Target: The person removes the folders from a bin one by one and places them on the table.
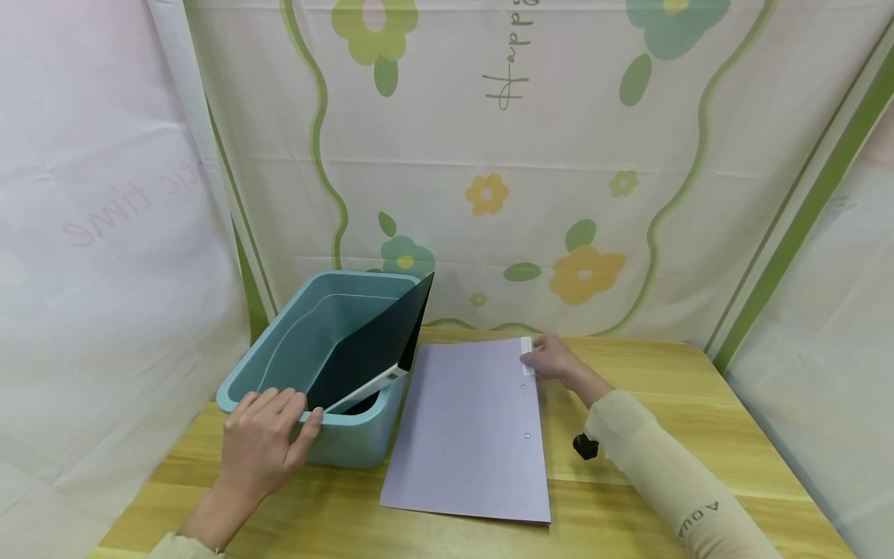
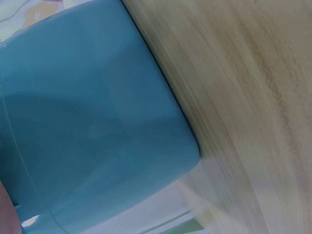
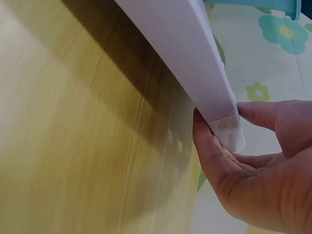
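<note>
My left hand (image 1: pixel 261 442) grips the near rim of a light blue plastic bin (image 1: pixel 335 446), fingers over the edge. In the left wrist view the bin's outer wall (image 2: pixel 107 107) fills much of the picture, with only a sliver of the hand at lower left. A black file folder (image 1: pixel 377 334) with a pale spine leans tilted inside the bin, its top above the right rim. To the right of the bin is a lilac file folder (image 1: pixel 468 427). My right hand (image 1: pixel 555 361) pinches its far right corner at the white label (image 3: pixel 226 129), thumb and fingers on opposite faces.
A wooden table (image 1: pixel 615 497) carries everything. Close by the right sleeve lies a small black object (image 1: pixel 585 446). Behind the table hangs a flower-printed curtain (image 1: pixel 433 140), and white cloth (image 1: pixel 105 233) encloses the left side.
</note>
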Demonstrator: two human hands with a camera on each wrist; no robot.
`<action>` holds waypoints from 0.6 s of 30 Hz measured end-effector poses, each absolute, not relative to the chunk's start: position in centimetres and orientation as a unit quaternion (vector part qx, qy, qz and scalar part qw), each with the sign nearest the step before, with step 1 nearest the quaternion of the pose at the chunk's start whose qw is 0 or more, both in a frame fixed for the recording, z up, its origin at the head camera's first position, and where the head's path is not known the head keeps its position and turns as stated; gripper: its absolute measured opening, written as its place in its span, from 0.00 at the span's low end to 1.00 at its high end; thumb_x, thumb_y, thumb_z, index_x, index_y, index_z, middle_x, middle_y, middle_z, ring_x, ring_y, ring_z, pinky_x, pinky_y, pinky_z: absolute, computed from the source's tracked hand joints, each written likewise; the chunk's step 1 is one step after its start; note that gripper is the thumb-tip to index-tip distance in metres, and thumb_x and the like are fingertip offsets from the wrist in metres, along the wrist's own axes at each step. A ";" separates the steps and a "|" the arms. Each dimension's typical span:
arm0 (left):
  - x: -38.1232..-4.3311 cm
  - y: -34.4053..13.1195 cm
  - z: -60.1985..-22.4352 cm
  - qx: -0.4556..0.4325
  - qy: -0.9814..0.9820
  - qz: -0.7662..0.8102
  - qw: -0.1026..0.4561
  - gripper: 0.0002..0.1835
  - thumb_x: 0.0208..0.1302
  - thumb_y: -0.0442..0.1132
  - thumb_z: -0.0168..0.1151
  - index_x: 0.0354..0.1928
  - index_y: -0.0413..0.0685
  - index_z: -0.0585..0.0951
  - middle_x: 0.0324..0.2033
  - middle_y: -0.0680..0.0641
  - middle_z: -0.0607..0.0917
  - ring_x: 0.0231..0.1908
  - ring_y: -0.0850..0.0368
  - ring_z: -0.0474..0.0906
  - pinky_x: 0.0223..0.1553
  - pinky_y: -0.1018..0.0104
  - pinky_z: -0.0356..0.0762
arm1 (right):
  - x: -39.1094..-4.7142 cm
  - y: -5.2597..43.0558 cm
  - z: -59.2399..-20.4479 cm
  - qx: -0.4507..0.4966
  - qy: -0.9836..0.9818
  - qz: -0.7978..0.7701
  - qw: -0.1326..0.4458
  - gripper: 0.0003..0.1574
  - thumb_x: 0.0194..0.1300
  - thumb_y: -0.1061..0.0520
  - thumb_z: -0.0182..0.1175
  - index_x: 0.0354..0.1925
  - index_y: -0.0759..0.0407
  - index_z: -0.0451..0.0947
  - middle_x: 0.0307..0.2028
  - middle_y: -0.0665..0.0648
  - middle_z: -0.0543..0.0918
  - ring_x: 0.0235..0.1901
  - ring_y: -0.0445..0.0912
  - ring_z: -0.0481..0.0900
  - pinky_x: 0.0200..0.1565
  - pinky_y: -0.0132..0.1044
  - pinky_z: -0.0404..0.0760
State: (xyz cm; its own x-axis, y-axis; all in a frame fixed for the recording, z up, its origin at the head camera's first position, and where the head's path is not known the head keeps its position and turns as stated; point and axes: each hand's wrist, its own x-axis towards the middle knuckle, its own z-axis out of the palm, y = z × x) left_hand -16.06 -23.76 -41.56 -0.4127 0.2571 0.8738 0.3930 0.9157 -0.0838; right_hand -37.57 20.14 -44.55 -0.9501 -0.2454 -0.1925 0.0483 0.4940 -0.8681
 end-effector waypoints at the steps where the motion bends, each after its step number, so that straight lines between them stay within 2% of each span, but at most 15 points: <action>1: -16.1 -23.8 -41.6 -0.194 -0.838 -0.067 0.506 0.28 0.77 0.59 0.42 0.20 0.50 0.67 0.16 0.55 0.65 0.18 0.55 0.61 0.25 0.56 0.63 | -37.6 20.1 -44.6 -0.058 0.855 -0.495 0.143 0.29 0.70 0.63 0.60 0.61 0.81 0.66 0.46 0.73 0.81 0.37 0.53 0.86 0.41 0.45 0.87; 6: -16.1 -23.7 -41.5 -0.192 -0.839 -0.067 0.505 0.28 0.77 0.59 0.42 0.20 0.49 0.67 0.16 0.54 0.67 0.19 0.55 0.62 0.25 0.56 0.63 | -37.5 20.1 -44.7 -0.054 0.867 -0.477 0.133 0.28 0.70 0.62 0.60 0.60 0.80 0.67 0.47 0.74 0.81 0.37 0.53 0.86 0.42 0.45 0.87; 13: -16.1 -23.8 -41.6 -0.193 -0.838 -0.065 0.506 0.28 0.77 0.59 0.41 0.20 0.50 0.66 0.16 0.55 0.65 0.18 0.55 0.61 0.24 0.56 0.63 | -37.3 20.2 -44.8 -0.058 0.880 -0.453 0.127 0.37 0.69 0.61 0.62 0.65 0.83 0.61 0.51 0.79 0.78 0.36 0.53 0.85 0.43 0.45 0.87; 18: -16.2 -23.8 -41.7 -0.193 -0.836 -0.065 0.509 0.28 0.77 0.58 0.42 0.20 0.50 0.66 0.16 0.55 0.64 0.18 0.55 0.61 0.24 0.57 0.62 | -37.3 20.1 -44.9 -0.062 0.889 -0.438 0.116 0.35 0.68 0.61 0.63 0.63 0.83 0.64 0.46 0.76 0.81 0.32 0.53 0.84 0.42 0.46 0.86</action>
